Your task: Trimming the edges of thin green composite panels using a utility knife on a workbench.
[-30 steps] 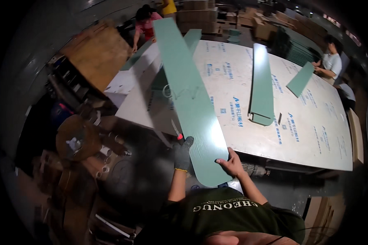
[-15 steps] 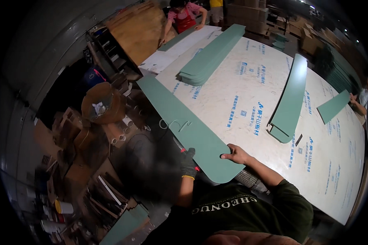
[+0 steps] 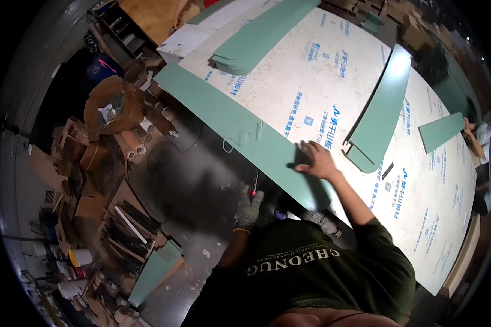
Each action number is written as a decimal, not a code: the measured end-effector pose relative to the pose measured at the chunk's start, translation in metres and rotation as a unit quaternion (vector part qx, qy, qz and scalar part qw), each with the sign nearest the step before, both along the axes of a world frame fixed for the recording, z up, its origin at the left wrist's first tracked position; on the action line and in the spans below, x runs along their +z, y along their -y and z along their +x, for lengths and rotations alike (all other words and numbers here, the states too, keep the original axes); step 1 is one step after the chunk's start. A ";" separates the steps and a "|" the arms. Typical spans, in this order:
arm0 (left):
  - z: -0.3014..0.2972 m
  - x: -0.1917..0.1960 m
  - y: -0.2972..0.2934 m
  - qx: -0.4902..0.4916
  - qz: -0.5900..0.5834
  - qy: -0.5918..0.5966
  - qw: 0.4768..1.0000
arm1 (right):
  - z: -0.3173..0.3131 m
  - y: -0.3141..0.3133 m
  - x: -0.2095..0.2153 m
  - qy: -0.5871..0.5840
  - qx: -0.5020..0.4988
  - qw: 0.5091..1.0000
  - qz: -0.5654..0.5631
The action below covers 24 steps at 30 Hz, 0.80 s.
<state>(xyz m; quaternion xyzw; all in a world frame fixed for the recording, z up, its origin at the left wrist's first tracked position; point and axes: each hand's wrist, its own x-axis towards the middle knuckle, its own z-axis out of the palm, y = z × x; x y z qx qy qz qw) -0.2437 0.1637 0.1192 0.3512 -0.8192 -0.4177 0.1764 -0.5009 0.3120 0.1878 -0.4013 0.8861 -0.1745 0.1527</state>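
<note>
A long green board strip (image 3: 229,117) lies along the near edge of the big work table (image 3: 333,71), its near end overhanging slightly. My right hand (image 3: 316,161) is bare and presses flat on the strip near that end, fingers spread. My left hand (image 3: 249,207) wears a grey knit glove and grips a small red-handled cutter (image 3: 253,191) just off the strip's outer edge, over the dark floor. A thin scribbled line shows on the strip beside the cutter.
On the table lie a stack of green strips (image 3: 256,38) at the back and a folded green strip (image 3: 384,109) to the right. A co-worker (image 3: 480,141) at far right holds a green piece (image 3: 442,131). Cardboard box (image 3: 112,103), scrap and a green offcut (image 3: 155,270) litter the floor left.
The green strip has swung from pointing away across the table to lying along its near edge. My right hand moved from the strip's end onto its top face.
</note>
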 end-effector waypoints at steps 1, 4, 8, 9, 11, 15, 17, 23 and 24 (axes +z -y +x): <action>-0.005 0.019 -0.001 -0.005 0.003 0.010 1.000 | 0.013 0.015 -0.015 -0.040 -0.015 0.999 0.003; -0.024 0.046 0.016 0.028 -0.006 0.176 0.984 | 0.042 0.069 -0.017 0.012 -0.011 0.999 0.052; -0.060 0.024 0.062 -0.014 -0.148 0.275 0.950 | 0.047 0.094 -0.028 -0.078 -0.043 0.996 0.026; -0.068 0.023 0.072 0.017 -0.146 0.260 0.954 | 0.045 0.095 -0.033 -0.088 -0.037 0.995 0.002; -0.071 0.007 0.097 0.054 -0.143 0.249 0.956 | 0.046 0.095 -0.036 -0.090 -0.029 0.996 0.000; -0.066 -0.012 0.119 0.059 -0.205 0.174 0.961 | 0.044 0.096 -0.032 -0.090 -0.026 0.996 -0.011; -0.072 0.009 0.117 0.035 -0.249 0.236 0.939 | 0.043 0.095 -0.034 -0.084 -0.028 0.996 -0.012; -0.062 -0.026 0.179 0.032 -0.391 0.170 0.904 | 0.044 0.097 -0.031 -0.089 -0.024 0.995 -0.034; -0.061 -0.031 0.184 0.030 -0.390 0.171 0.904 | 0.043 0.097 -0.032 -0.089 -0.025 0.995 -0.035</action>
